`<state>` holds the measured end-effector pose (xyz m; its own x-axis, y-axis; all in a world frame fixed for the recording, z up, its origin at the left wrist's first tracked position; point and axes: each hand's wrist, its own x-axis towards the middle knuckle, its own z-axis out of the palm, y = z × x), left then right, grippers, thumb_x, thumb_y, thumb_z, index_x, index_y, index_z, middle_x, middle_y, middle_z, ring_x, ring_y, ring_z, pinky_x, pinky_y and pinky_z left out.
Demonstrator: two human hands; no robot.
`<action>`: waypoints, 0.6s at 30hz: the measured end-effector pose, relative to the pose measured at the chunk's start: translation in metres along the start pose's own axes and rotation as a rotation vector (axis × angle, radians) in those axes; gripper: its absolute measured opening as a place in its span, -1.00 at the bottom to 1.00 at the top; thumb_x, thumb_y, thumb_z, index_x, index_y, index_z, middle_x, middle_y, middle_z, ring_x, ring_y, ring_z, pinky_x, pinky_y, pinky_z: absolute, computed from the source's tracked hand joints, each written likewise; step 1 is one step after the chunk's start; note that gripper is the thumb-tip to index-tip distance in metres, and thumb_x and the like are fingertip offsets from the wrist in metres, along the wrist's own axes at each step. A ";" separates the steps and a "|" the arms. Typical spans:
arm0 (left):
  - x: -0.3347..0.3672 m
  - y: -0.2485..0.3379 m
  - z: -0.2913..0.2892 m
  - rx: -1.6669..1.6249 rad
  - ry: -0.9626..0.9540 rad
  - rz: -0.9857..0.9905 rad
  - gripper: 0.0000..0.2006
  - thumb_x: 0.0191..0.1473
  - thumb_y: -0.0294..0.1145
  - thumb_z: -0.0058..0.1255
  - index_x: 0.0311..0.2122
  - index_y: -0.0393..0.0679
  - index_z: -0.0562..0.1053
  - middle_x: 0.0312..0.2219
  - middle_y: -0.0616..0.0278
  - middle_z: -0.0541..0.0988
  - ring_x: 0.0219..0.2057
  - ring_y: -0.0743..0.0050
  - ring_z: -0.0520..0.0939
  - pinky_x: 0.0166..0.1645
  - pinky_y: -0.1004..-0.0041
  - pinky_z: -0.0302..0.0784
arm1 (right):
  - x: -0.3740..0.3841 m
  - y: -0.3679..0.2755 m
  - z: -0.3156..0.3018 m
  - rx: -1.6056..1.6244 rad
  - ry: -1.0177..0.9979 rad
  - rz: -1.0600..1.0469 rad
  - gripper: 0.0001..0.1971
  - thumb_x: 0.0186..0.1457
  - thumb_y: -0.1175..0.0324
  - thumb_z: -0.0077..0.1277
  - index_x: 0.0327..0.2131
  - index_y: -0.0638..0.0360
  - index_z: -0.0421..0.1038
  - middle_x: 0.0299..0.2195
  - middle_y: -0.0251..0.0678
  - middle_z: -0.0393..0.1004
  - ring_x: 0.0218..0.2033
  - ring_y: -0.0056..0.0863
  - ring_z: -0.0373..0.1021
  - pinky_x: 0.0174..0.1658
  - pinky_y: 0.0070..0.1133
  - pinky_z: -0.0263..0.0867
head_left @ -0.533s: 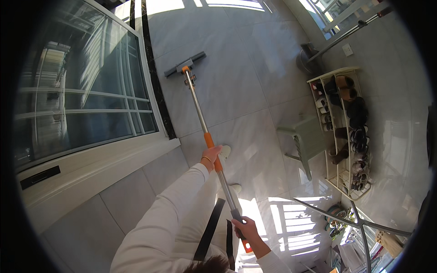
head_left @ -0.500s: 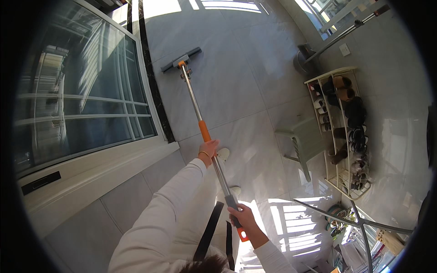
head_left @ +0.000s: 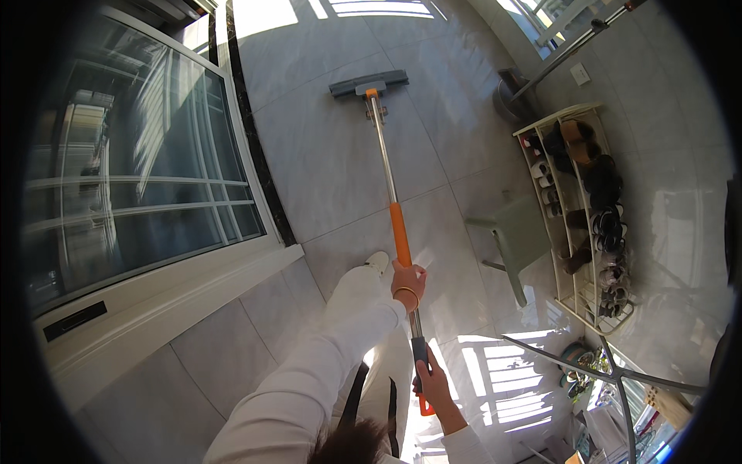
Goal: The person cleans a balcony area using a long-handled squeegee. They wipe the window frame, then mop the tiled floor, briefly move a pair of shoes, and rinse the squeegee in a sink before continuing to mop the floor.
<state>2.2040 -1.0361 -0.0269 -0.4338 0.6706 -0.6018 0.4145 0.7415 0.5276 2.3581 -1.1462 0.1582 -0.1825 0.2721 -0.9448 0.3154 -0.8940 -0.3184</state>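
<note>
A long sponge mop (head_left: pixel 389 166) with a steel pole reaches away from me across the grey tiled floor (head_left: pixel 317 162). Its wide grey head (head_left: pixel 369 83) lies flat on the tiles beyond my feet. My left hand (head_left: pixel 407 280) is closed round the pole at the lower end of the orange sleeve (head_left: pixel 399 236). Nearer my body, my right hand (head_left: pixel 434 384) grips the dark grey handle, whose orange end shows below the fingers. My left white shoe (head_left: pixel 377 263) stands to the left of the pole.
On the left is a glass sliding door (head_left: pixel 147 155) with a white frame. A grey-green stool (head_left: pixel 512 243) stands right of the mop, beside a shoe rack (head_left: pixel 558 224) holding several shoes. Behind the rack, a bucket (head_left: pixel 516 94) has a pole leaning over it. A metal stand (head_left: pixel 616 377) is at lower right.
The mop head has swung to the right across the tiles and now lies nearly crosswise. Both hands have moved right with the pole, keeping their grip.
</note>
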 end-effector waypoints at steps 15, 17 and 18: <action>-0.332 -0.055 0.170 -0.466 -0.956 -1.039 -0.54 -0.05 -0.11 0.28 -0.21 -0.26 0.39 -0.34 0.21 0.46 -0.25 0.39 0.51 -0.03 0.36 0.46 | -0.348 0.384 -0.137 -0.444 0.450 0.501 -0.72 0.16 0.13 0.00 -0.15 0.06 0.47 -0.64 -0.28 0.42 -0.65 -0.38 0.34 -0.56 -0.42 0.29; -0.273 -0.042 0.163 -0.479 -0.886 -1.083 -0.44 -0.03 -0.07 0.26 -0.09 -0.27 0.33 -0.28 0.19 0.43 -0.21 0.35 0.48 0.00 0.34 0.43 | -0.323 0.354 -0.138 -0.459 0.453 0.349 -0.73 0.17 0.14 0.00 -0.14 0.05 0.46 -0.67 -0.30 0.40 -0.69 -0.43 0.31 -0.60 -0.45 0.27; -0.236 -0.033 0.152 -0.447 -0.815 -1.002 -0.51 -0.05 0.00 0.26 -0.24 -0.24 0.43 -0.44 0.24 0.44 -0.46 0.39 0.46 -0.31 0.39 0.44 | -0.304 0.329 -0.138 -0.482 0.461 0.195 -0.74 0.18 0.14 -0.01 -0.14 0.04 0.46 -0.68 -0.32 0.39 -0.70 -0.45 0.29 -0.62 -0.46 0.26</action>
<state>2.4141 -1.2219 0.0061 0.2618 -0.2403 -0.9347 -0.1545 0.9456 -0.2864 2.6459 -1.4734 0.3297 0.2997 0.3412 -0.8909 0.7000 -0.7131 -0.0376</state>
